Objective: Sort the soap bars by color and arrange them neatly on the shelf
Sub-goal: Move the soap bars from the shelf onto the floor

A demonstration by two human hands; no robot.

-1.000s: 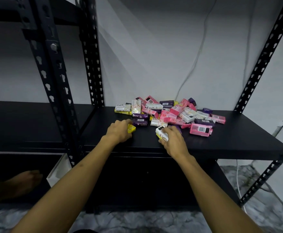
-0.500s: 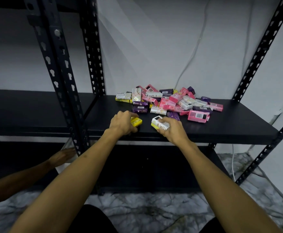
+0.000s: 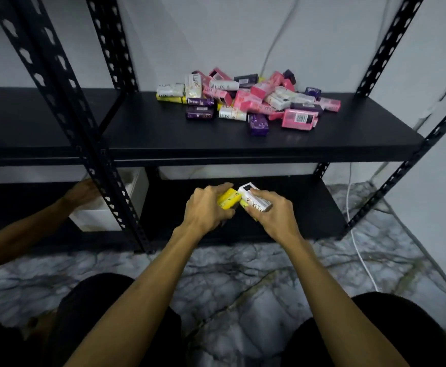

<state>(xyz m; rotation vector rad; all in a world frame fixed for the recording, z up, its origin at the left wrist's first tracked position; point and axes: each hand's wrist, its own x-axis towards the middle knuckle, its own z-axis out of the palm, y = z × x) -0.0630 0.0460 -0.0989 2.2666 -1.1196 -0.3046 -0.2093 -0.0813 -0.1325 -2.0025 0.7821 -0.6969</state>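
Head view: left hand (image 3: 205, 207) grips yellow soap bar (image 3: 228, 198), right hand (image 3: 271, 216) grips white soap bar (image 3: 253, 200), bars touching.

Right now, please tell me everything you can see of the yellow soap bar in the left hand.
The yellow soap bar is a small block in a bright yellow wrapper with faint print, too blurred to read. The left hand grips it, fingers curled over its top, in front of the lower shelf, tilted. Its right end meets the white soap bar that the right hand holds.
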